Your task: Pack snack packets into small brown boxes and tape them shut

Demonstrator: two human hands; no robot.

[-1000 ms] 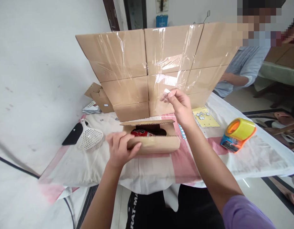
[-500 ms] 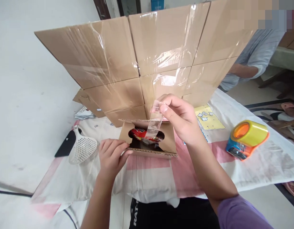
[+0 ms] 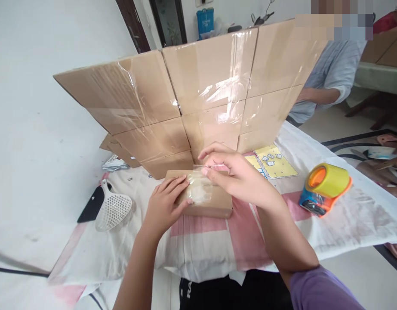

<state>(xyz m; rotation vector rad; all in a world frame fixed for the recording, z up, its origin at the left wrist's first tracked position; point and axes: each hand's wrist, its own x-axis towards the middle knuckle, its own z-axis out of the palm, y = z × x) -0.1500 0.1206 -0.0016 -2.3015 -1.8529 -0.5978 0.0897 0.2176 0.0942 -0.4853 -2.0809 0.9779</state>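
Observation:
A small brown cardboard box [image 3: 217, 202] lies closed on the cloth-covered table [image 3: 346, 224] in front of me. My left hand [image 3: 164, 206] presses down on the box's left end, fingers spread over its top. My right hand [image 3: 232, 176] pinches a strip of clear tape [image 3: 200, 189] at the box's far edge; the strip lies across the lid, down the middle of the box. The box's contents are hidden under the lid.
A wall of taped cardboard boxes [image 3: 198, 99] stands just behind. A yellow-orange tape dispenser [image 3: 324, 187] sits at right, a white slotted scoop [image 3: 112, 209] and a black phone [image 3: 91, 204] at left, a yellow sticker sheet [image 3: 275, 161] behind. Another person's sleeve [image 3: 330, 82] shows far right.
The box's flap was open, showing a red packet; now it is folded shut. My right hand brought the tape strip down from the air onto the lid. My left hand moved onto the top.

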